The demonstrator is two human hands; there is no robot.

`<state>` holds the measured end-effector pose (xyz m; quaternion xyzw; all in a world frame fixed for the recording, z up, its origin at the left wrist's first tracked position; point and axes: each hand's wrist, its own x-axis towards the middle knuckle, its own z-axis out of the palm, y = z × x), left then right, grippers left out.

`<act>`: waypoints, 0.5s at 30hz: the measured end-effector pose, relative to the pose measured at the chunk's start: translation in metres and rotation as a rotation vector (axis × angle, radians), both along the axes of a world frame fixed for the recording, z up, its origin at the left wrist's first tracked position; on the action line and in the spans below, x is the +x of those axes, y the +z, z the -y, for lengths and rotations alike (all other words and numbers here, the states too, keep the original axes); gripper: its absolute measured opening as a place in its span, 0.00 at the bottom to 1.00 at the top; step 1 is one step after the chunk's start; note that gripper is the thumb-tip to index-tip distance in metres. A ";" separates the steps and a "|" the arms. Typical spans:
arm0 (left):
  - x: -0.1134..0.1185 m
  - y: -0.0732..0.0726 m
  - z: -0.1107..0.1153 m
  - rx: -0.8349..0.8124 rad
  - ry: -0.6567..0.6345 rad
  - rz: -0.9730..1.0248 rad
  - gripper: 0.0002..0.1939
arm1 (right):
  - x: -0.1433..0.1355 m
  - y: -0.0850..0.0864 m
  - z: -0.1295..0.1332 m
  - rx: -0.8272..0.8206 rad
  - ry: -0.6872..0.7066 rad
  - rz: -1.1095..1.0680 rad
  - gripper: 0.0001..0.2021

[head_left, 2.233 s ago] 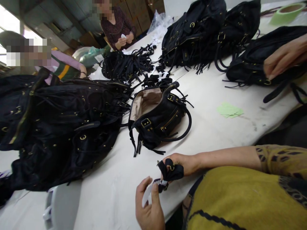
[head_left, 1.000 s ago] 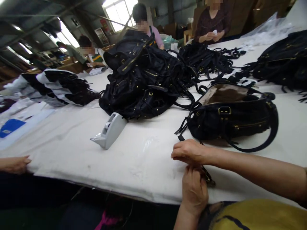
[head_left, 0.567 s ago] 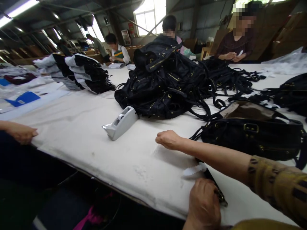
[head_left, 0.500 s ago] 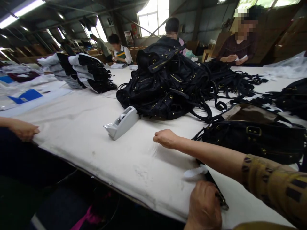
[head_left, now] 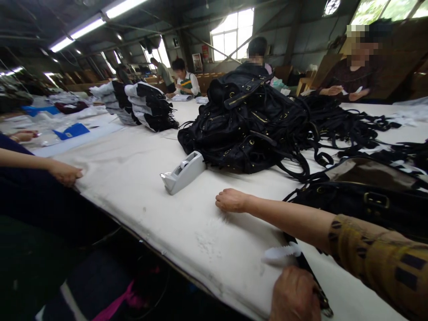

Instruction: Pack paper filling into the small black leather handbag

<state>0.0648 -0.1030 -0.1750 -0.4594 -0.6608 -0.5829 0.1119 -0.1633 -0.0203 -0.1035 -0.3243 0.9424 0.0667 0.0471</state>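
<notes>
My right hand (head_left: 231, 200) lies on the white table (head_left: 140, 191) with its fingers curled and nothing visible in it, a short way right of a grey tape dispenser (head_left: 183, 174). My right arm stretches across from the right in a yellow patterned sleeve. At the bottom edge my left hand (head_left: 294, 296) grips a black strap (head_left: 309, 272) against the table. A white paper piece (head_left: 281, 254) sits at the strap's far end. An open black handbag (head_left: 368, 196) with gold buckles lies just behind my right arm.
A pile of black bags (head_left: 247, 129) and a tangle of black straps (head_left: 344, 122) lie beyond the dispenser. Stacked black-and-white pieces (head_left: 147, 107) sit at far left. A co-worker's hand (head_left: 65, 171) rests on the left table edge. Other people stand at the far side.
The view has swung from the bags at my right to the table's left. My right hand let go of the strap and reached out toward the tape dispenser; my left hand stays on the strap.
</notes>
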 end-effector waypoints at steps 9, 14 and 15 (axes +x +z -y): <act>0.004 -0.006 -0.004 0.031 0.093 0.001 0.12 | 0.007 0.017 -0.008 -0.152 -0.103 -0.078 0.10; 0.008 -0.014 -0.010 0.056 0.115 0.018 0.10 | 0.015 0.038 -0.015 -0.309 -0.221 -0.064 0.08; 0.011 -0.017 -0.012 0.066 0.123 0.024 0.09 | 0.019 0.044 -0.017 -0.351 -0.257 -0.066 0.08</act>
